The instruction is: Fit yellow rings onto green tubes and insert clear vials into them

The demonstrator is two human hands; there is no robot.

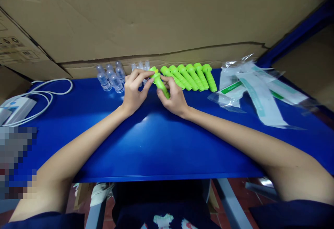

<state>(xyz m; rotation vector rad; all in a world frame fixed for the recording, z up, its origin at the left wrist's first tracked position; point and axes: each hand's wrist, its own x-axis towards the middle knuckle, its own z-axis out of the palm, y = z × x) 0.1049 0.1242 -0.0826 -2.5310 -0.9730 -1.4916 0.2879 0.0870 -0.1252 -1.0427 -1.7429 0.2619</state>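
Observation:
In front of me a lime-green plastic flashlight (162, 87) is held tilted, its wide end up and to the left. My right hand (174, 98) wraps its ribbed body. The fingers of my left hand (135, 89) are closed at the wide end, where a bit of yellow shows. Several similar green flashlights (194, 78) lie side by side just beyond my right hand. To the left of my left hand stand several clear plastic bottle-shaped pieces (116, 84). Smaller clear pieces (141, 65) stand behind that hand, partly hidden by it.
Clear plastic bags with white and green printed packets (257, 91) lie at the right of the blue table (161, 149). A white cable (49, 98) and a white box (22, 110) are at the left. A cardboard wall (156, 20) closes off the back.

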